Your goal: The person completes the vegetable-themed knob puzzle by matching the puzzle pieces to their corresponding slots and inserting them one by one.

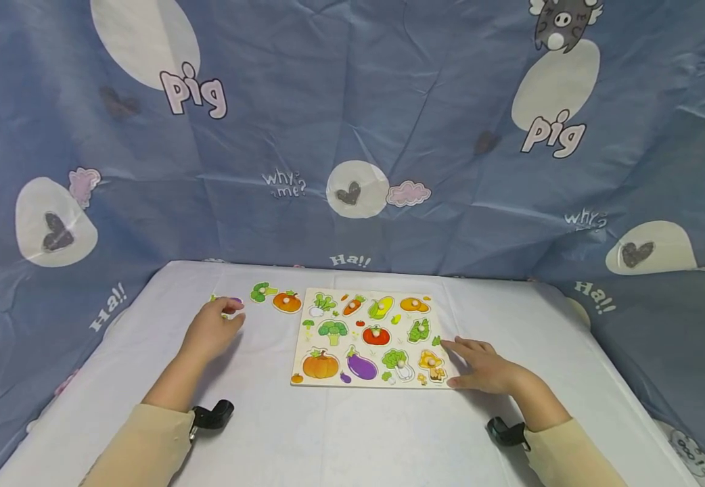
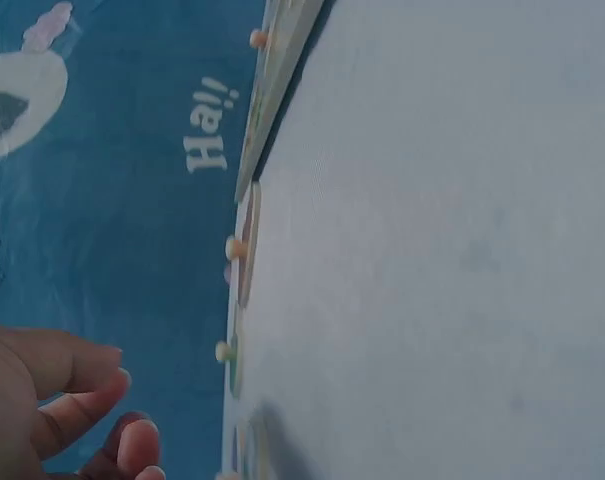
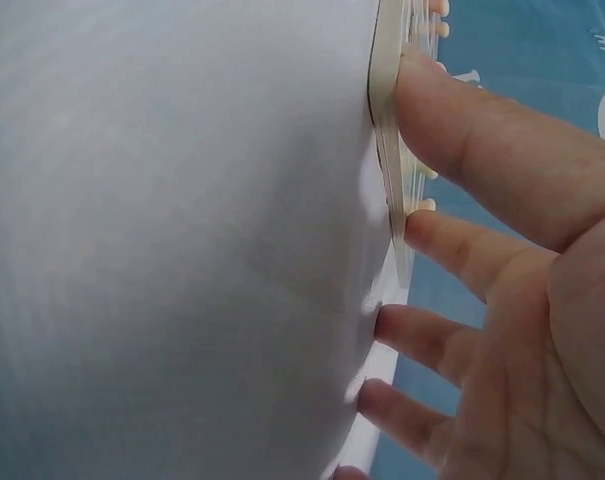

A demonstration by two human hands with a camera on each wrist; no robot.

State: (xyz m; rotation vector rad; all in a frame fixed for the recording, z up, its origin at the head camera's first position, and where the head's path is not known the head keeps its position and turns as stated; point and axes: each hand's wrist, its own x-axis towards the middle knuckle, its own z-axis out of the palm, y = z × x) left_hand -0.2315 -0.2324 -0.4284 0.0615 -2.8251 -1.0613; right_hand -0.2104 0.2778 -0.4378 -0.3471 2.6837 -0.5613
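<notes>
A wooden vegetable peg puzzle board [image 1: 361,338] lies on the white table. My right hand [image 1: 483,367] is spread at its right edge, thumb [image 3: 442,110] and forefinger touching the board and other fingertips on the cloth. To the board's left, my left hand [image 1: 214,329] hovers bent-fingered over an eggplant piece [image 1: 238,302], partly hidden beneath it. Nothing shows between the left fingers [image 2: 77,365] in the left wrist view. A broccoli piece [image 1: 261,292] and a pumpkin piece [image 1: 287,302] lie between that hand and the board, knobs up.
Knobbed pieces such as the tomato [image 1: 376,335] and the mushroom [image 1: 431,363] sit in the board. The pumpkin, eggplant and broccoli pictures on it show no knobs. A blue printed curtain [image 1: 352,135] hangs behind the white tablecloth [image 1: 352,439].
</notes>
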